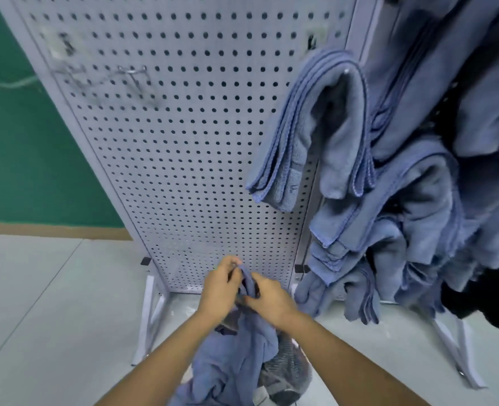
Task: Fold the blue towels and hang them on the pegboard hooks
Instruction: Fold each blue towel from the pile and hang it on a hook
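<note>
Green wall and pale floor back the pegboard. From the head view, our left hand and right hand both pinch 1 bunched edge of the towel, fingers clamped on it, low before the board. We judge it soft, light and limp, best taken by its corners. It is blue, plush and crumpled.

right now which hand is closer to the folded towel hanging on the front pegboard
Right. The right hand is below the folded towel, slightly to its left; the left hand is farther to the left. Both grip a loose towel.
</note>
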The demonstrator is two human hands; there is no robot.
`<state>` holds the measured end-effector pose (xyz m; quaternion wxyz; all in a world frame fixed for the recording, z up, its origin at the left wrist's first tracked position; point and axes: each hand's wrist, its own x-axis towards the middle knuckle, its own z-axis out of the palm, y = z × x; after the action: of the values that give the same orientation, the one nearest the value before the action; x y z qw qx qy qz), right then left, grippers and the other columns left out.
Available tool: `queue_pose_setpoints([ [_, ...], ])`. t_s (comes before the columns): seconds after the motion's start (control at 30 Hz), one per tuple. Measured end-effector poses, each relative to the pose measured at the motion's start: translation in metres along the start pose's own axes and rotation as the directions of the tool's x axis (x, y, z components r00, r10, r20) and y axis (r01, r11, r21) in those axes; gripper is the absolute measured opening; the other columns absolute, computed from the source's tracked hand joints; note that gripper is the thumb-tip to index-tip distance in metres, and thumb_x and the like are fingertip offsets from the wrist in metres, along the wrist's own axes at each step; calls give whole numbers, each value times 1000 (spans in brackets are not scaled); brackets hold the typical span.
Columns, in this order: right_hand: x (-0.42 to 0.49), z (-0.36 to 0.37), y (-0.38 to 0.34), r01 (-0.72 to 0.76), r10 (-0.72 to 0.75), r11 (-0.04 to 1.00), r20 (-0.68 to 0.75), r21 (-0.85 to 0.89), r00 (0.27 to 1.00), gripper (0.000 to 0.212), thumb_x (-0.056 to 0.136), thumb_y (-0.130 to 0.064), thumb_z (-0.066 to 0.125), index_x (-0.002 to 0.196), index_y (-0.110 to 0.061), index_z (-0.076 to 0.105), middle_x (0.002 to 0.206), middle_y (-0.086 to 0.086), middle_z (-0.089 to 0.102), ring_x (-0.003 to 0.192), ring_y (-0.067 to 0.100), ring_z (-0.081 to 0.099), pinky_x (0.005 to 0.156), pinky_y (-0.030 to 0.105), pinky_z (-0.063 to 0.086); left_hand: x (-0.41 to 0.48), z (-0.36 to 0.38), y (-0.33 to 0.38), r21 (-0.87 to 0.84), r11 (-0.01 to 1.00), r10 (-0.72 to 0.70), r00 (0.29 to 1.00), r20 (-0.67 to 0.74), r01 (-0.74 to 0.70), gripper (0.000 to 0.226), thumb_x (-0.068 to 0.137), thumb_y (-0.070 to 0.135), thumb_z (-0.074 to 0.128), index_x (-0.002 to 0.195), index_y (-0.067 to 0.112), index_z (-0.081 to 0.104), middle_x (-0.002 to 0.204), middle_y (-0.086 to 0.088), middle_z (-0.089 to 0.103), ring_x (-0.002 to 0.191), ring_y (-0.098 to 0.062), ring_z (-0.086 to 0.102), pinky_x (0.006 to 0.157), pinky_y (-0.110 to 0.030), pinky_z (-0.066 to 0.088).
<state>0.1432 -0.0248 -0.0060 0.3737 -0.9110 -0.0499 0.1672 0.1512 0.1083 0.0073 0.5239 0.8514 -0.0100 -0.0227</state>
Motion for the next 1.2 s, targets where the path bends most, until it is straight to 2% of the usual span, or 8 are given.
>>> queue_pose_setpoints([
  [0.17, -44, -59, -84, 102, -99, 991, -33, 83, 995, 31, 94, -24, 57, 67, -24, 42, 62, 3, 43, 60, 20, 43, 58, 32, 31, -30, -62, 94, -221, 974, 24, 996, -85, -43, 8, 98, 10, 49, 94, 10, 56, 84, 0, 65, 78, -12, 60, 61, -10, 46],
  [0.3, -91, -110, -148, 210, -183, 951, -135, 225, 974, 28, 94, -16, 57, 68, -14, 48, 67, 13, 51, 55, 16, 45, 56, 28, 36, -68, -105, 147, -353, 931, 44, 989, -142, -92, 19, 92, 25, 60, 107, 14, 57, 98, 2, 64, 88, -12, 60, 71, -19, 47],
  [0.7, -214, -219, -296, 458, -290, 719, -374, 523, 881, 18, 96, -21, 56, 84, -7, 54, 67, 6, 56, 59, 15, 58, 66, 25, 56, -150, -136, 242, -99, 990, 88, 992, -94, -97, 28, 87, 30, 68, 111, 20, 56, 100, 6, 64, 88, -8, 61, 65, -17, 47],
  [0.8, -225, -230, -301, 471, -334, 662, -333, 583, 882, 14, 96, -19, 56, 106, -9, 59, 92, 9, 68, 76, 17, 67, 74, 26, 57, -160, -134, 270, -264, 963, 35, 995, -91, -58, 18, 96, 28, 54, 100, 13, 63, 100, -4, 70, 93, -19, 65, 74, -28, 52],
  [0.93, -237, -230, -286, 404, -324, 803, -248, 439, 913, 40, 93, -20, 62, 129, -16, 45, 107, 5, 59, 87, 14, 61, 72, 19, 51, -174, -138, 300, -534, 844, 1, 996, -89, -49, 25, 98, 26, 50, 104, 7, 65, 103, -15, 71, 97, -30, 66, 77, -35, 50],
  [1.03, -245, -221, -263, 359, -265, 853, -279, 378, 923, 16, 94, -26, 59, 101, -13, 53, 81, 5, 51, 61, 11, 45, 55, 18, 38, -184, -147, 313, -668, 740, -2, 993, -117, -77, 24, 100, 20, 46, 109, 3, 60, 103, -16, 69, 90, -26, 66, 72, -33, 52],
  [1.1, -245, -214, -246, 339, -257, 855, -248, 392, 934, 29, 95, -35, 55, 75, -15, 47, 62, 2, 37, 52, 13, 30, 52, 24, 26, -189, -152, 318, -709, 700, -13, 992, -128, -82, 20, 101, 17, 45, 99, 5, 61, 94, -13, 68, 84, -24, 64, 73, -34, 52],
  [1.2, -253, -206, -232, 257, -208, 873, -160, 414, 965, 30, 94, -42, 53, 76, -18, 52, 67, -1, 52, 59, 13, 44, 53, 20, 35, -194, -159, 319, -722, 683, 7, 990, -143, -109, 20, 100, 10, 44, 90, 8, 62, 92, -11, 67, 86, -22, 63, 78, -34, 52],
])
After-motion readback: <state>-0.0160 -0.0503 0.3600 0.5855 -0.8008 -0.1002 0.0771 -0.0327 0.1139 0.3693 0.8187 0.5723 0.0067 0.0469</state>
